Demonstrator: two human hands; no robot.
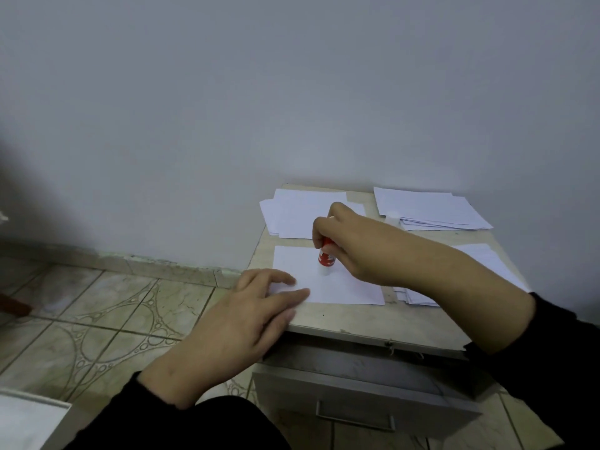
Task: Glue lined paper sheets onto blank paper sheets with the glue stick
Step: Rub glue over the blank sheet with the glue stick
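Observation:
A white paper sheet (337, 287) lies on the small table's top (341, 323), near its front edge. My right hand (354, 241) grips a red glue stick (326, 254) upright, its pale tip down on the sheet's middle. My left hand (256, 306) rests with straight fingers on the sheet's front left corner and holds it flat. Whether this sheet is lined or blank cannot be told.
A loose pile of sheets (298, 216) lies at the table's back left, another stack (428, 207) at the back right with a small white cap (392, 216) beside it. More sheets (480, 264) sit under my right forearm. Below is a drawer (357, 404); tiled floor (113, 313) spreads left.

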